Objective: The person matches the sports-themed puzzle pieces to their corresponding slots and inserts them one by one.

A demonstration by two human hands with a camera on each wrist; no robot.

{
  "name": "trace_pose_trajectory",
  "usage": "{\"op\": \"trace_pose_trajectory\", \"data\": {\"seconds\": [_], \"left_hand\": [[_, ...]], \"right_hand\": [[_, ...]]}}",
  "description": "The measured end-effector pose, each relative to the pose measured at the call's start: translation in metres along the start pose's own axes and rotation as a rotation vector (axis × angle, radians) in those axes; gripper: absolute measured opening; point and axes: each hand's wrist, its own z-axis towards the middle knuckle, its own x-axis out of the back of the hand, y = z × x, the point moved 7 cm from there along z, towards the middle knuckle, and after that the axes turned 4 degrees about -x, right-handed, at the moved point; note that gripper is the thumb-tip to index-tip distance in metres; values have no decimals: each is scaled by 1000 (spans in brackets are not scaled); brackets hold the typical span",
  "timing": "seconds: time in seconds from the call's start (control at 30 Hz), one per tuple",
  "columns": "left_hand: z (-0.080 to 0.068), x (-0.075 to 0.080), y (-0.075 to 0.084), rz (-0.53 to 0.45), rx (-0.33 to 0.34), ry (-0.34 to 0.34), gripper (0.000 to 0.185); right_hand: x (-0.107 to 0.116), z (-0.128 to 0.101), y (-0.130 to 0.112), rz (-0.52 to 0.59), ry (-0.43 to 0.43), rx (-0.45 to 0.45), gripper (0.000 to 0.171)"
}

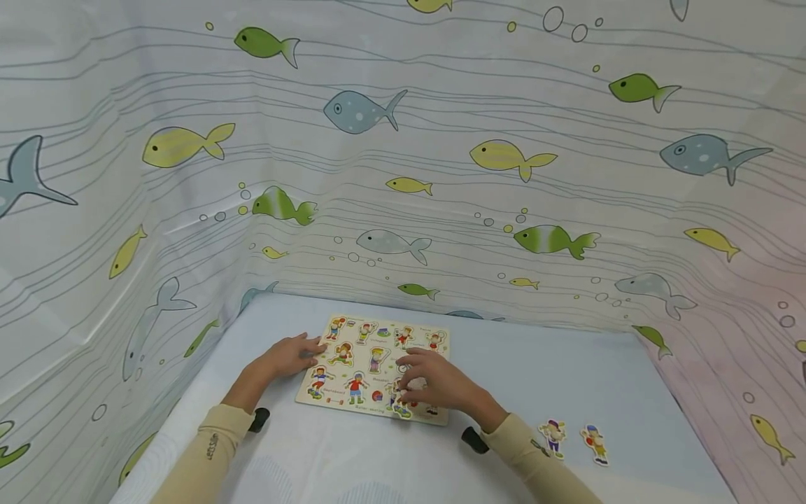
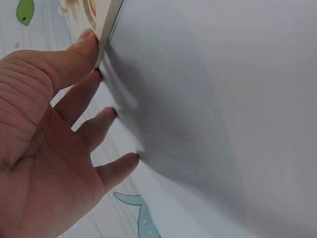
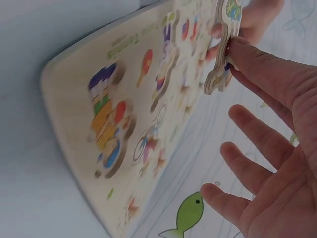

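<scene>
A wooden peg puzzle board (image 1: 352,392) with cartoon children figures lies flat on the pale blue table (image 1: 554,371). My left hand (image 1: 308,348) rests at the board's left edge, fingers straight. In the left wrist view the left hand (image 2: 94,79) has its thumb against the board's edge (image 2: 108,27) and its other fingertips on the cloth. My right hand (image 1: 406,388) hovers over the board's near right part. In the right wrist view the right hand (image 3: 230,49) pinches a cut-out figure piece (image 3: 220,44) between thumb and forefinger just above the board (image 3: 74,99), its other fingers spread.
Two loose figure pieces (image 1: 553,437) (image 1: 595,443) lie on the table to the right of my right forearm. A fish-print curtain (image 1: 403,175) walls in the table at the back and on both sides. Black wrist mounts (image 1: 474,439) sit on both sleeves.
</scene>
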Motion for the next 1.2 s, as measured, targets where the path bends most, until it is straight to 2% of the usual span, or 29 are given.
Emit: {"op": "trace_pose_trajectory", "data": {"seconds": [0.47,0.93,1.2], "left_hand": [[-1,1,-1,-13,0,2,40],[-1,3,0,-12,-24,7,39],[2,1,-3,-7,-3,-1,40]], "right_hand": [[-16,39,-19,-24,-35,23,12],[-27,76,-39,-67,-24,24,16],[-37,91,-38,-25,-23,15,15]]}}
